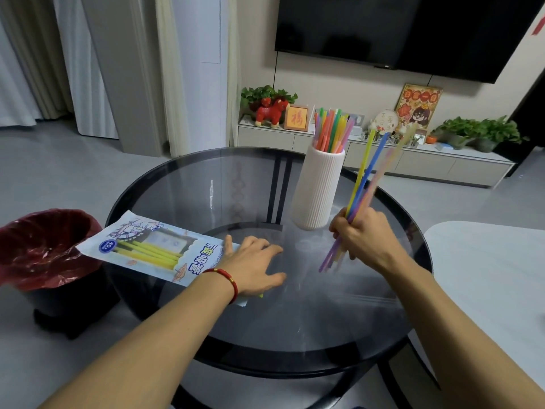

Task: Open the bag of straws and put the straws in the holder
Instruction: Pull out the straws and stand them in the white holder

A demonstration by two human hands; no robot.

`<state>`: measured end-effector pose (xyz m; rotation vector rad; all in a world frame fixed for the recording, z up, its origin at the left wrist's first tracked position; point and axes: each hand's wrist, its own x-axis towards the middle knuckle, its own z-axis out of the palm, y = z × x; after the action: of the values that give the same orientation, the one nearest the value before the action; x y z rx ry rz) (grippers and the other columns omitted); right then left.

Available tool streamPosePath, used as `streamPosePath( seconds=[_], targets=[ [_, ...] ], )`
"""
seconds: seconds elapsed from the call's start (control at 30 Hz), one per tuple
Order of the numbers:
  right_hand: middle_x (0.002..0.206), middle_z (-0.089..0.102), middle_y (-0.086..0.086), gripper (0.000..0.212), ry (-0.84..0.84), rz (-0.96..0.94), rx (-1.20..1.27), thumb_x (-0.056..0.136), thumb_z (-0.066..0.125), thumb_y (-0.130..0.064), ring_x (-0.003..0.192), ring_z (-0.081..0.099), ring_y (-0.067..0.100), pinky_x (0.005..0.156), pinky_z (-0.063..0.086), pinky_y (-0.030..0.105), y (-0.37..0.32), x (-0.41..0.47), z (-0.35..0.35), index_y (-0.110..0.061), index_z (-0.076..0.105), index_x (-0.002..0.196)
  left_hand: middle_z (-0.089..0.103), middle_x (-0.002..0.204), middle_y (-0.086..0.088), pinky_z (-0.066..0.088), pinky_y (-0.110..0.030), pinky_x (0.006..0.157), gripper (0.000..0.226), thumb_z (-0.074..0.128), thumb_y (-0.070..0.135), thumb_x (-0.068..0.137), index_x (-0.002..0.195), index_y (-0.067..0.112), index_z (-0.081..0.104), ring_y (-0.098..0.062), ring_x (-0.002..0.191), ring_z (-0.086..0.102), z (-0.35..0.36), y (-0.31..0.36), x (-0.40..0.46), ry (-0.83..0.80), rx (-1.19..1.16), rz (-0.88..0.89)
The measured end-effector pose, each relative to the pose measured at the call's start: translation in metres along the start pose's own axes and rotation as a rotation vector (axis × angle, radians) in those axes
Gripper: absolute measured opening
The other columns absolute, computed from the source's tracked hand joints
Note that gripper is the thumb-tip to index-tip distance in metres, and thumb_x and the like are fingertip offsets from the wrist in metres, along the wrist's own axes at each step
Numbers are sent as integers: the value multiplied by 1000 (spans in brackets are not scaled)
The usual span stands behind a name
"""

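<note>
The printed straw bag lies flat on the left side of the round glass table, with several yellow straws still showing through its window. My left hand presses flat on the bag's near end, fingers spread. My right hand grips a bundle of coloured straws, tilted up and to the right, just right of the holder. The white ribbed holder stands upright at the table's middle back and has several coloured straws sticking out of its top.
A black bin with a red liner stands on the floor left of the table. A white table edge sits at the right. Behind are a low cabinet with ornaments and plants, and a wall television.
</note>
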<state>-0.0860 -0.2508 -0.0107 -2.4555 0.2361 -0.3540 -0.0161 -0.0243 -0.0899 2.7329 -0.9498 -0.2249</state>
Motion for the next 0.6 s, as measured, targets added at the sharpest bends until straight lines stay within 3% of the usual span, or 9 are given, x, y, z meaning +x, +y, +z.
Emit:
streamPosePath(
  seconds=[0.07,0.17,0.37,0.47,0.6],
  targets=[
    [78,73,21,27,-69,-10,-73,98,53,-14,63,72,39,56,63,51,0,-1,4,0,69,83,35,152,4,-5,-71,114,66,44,61,89,148,35,34,-16,147,14,0,2,1,-8,-6,-1],
    [81,72,13,29,-126,2,-85,102,51,-17,68,73,33,67,66,49,3,-1,9,-4,70,85,30,155,0,-8,-70,114,65,42,60,90,149,35,32,-16,148,11,3,6,2,-22,3,0],
    [76,72,-2,31,-92,-52,-10,106,55,-27,61,75,18,64,66,32,12,-7,13,-12,72,85,26,158,-1,-6,-70,114,65,39,62,92,151,36,28,-19,149,9,4,9,3,-32,47,10],
    [78,73,-1,30,-130,-34,-16,106,55,-24,64,76,18,67,66,32,21,-9,21,-8,74,89,25,159,-2,-6,-70,113,65,39,62,92,151,36,28,-20,150,9,3,9,3,-38,59,11],
    [78,71,-3,26,-122,-11,-37,105,59,-25,61,74,15,58,62,20,25,-2,25,-9,73,90,25,159,-2,-6,-71,113,66,38,61,92,152,35,27,-22,150,9,2,11,3,-51,65,7]
  ],
)
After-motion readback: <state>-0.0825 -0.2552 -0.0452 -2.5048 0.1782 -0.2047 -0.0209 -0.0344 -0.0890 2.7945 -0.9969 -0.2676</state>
